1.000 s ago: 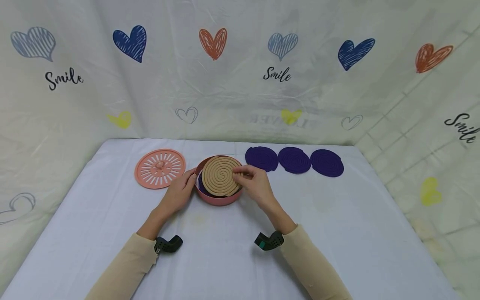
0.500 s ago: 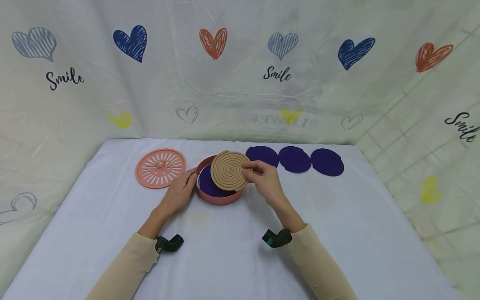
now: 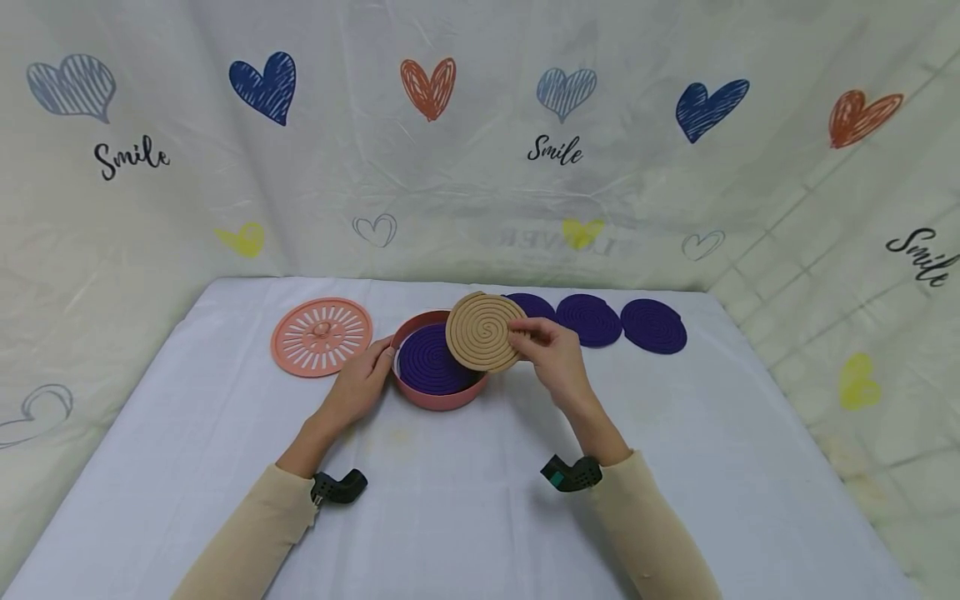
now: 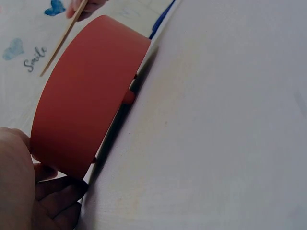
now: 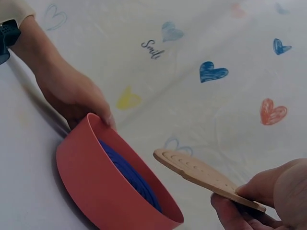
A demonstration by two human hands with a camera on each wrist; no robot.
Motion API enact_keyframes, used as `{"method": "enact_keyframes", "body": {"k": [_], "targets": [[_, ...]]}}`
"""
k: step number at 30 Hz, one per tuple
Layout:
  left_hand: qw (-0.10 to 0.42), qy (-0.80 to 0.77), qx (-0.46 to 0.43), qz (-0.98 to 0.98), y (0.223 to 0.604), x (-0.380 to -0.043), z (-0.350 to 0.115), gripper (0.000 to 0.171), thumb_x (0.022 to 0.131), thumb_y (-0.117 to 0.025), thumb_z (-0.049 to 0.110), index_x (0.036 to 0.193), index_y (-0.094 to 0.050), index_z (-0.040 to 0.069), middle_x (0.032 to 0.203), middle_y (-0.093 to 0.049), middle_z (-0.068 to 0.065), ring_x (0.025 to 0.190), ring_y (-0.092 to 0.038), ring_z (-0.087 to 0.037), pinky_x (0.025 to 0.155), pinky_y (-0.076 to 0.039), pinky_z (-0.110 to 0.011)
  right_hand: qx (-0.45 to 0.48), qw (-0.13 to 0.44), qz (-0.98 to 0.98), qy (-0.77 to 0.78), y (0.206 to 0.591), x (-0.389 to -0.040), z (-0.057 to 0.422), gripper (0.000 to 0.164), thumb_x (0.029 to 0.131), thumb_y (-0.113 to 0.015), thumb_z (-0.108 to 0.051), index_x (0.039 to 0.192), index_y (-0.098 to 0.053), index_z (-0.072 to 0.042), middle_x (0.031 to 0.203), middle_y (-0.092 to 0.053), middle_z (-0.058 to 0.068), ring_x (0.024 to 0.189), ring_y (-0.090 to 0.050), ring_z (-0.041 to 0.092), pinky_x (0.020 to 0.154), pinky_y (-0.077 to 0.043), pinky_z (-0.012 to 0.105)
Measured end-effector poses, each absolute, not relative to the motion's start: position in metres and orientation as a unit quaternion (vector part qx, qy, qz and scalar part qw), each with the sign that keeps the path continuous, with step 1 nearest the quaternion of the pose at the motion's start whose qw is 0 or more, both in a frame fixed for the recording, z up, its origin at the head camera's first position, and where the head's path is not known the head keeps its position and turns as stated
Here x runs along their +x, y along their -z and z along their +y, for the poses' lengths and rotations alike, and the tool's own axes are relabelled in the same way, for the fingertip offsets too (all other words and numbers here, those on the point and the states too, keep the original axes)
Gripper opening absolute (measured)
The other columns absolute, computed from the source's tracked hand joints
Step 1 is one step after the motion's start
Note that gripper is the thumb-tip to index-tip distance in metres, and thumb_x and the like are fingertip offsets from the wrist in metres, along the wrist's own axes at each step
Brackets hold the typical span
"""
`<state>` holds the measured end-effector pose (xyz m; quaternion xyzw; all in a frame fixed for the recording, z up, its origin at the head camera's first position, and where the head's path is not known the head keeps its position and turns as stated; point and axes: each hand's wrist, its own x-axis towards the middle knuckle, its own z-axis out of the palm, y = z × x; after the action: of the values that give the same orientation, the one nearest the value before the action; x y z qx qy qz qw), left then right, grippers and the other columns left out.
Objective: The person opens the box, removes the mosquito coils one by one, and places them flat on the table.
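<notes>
My left hand point(image 3: 362, 379) grips the left wall of a round, coral-red box point(image 3: 442, 402), thumb at the rim. Inside the box lies a purple mosquito coil point(image 3: 431, 364). Between thumb and fingers, my right hand point(image 3: 552, 354) pinches the right edge of a tan mosquito coil point(image 3: 483, 332), raised above the box's right side. In the right wrist view this tan coil point(image 5: 204, 179) is apart from the box point(image 5: 81, 177). The left wrist view shows the box's outer wall point(image 4: 86, 96) with small feet beneath it.
A slotted coral lid point(image 3: 321, 337) with a knob lies left of the box. Three purple coils point(image 3: 588, 320) lie in a row at the back right, the leftmost partly hidden by the tan coil. A white cloth point(image 3: 450, 517) covers the table; a printed curtain hangs behind.
My right hand has lifted the tan coil and carried it to the right and slightly back, uncovering the purple coil in the box. My left hand stays on the box.
</notes>
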<state>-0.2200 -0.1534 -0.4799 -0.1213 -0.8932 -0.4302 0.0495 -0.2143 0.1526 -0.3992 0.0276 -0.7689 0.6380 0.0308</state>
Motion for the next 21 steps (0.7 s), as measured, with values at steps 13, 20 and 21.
{"method": "enact_keyframes", "body": {"k": [13,20,21], "targets": [[0.047,0.430,-0.119,-0.894,0.480,-0.218,-0.153,0.050,0.108,-0.037,0.039,0.149,-0.048,0.012,0.147,-0.056,-0.011,0.140,-0.049,-0.030,0.115,-0.041,-0.052,-0.006,0.042,-0.747,-0.663,0.403,-0.215,0.169,0.028,0.092,-0.067,-0.001,0.118,-0.067,0.009,0.105,-0.067,0.008,0.082,-0.065,0.002,0.071,-0.059,0.017],[0.050,0.427,-0.118,-0.895,0.481,-0.219,-0.153,0.049,0.109,-0.037,0.038,0.149,-0.049,0.012,0.147,-0.056,-0.011,0.140,-0.049,-0.030,0.115,-0.041,-0.052,-0.016,0.045,-0.746,-0.665,0.405,-0.216,0.178,0.028,0.093,-0.066,-0.001,0.119,-0.066,0.010,0.108,-0.067,0.009,0.082,-0.066,0.001,0.071,-0.059,0.016],[0.051,0.426,-0.119,-0.895,0.481,-0.219,-0.153,0.049,0.109,-0.037,0.038,0.149,-0.048,0.012,0.147,-0.056,-0.011,0.140,-0.049,-0.030,0.115,-0.041,-0.052,-0.016,0.046,-0.748,-0.661,0.406,-0.216,0.179,0.028,0.094,-0.066,-0.002,0.119,-0.066,0.010,0.107,-0.068,0.008,0.082,-0.066,0.000,0.071,-0.058,0.016]]}}
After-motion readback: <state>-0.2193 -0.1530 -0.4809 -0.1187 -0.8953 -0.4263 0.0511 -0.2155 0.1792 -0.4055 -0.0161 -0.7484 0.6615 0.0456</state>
